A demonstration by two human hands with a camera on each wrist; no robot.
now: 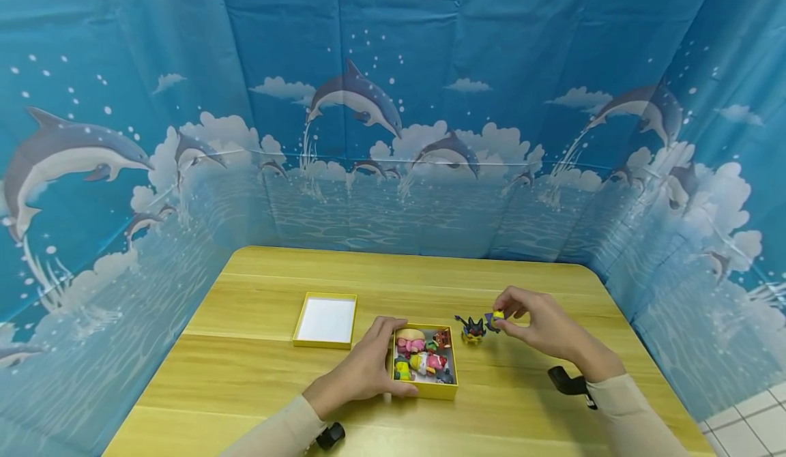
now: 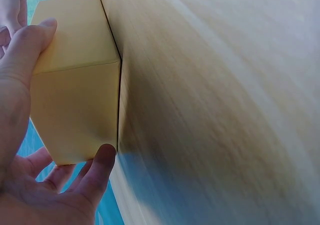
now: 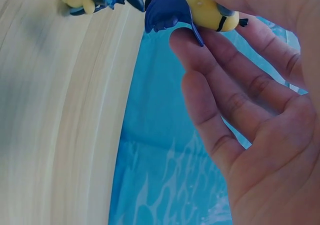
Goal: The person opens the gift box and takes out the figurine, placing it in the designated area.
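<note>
Figurine with a yellow body and dark purple cape is pinched between the thumb and fingers of the right hand at the right of the worktop, just right of a black-eared figurine; whether its base touches the wood cannot be told. The uncovered box, packed with toys, is clamped at its left side by the left hand; the shallow lid lies farther left. The grip is best confined to the body, cape unbent and neighbouring ears cleared, while the box is steadied lightly.
</note>
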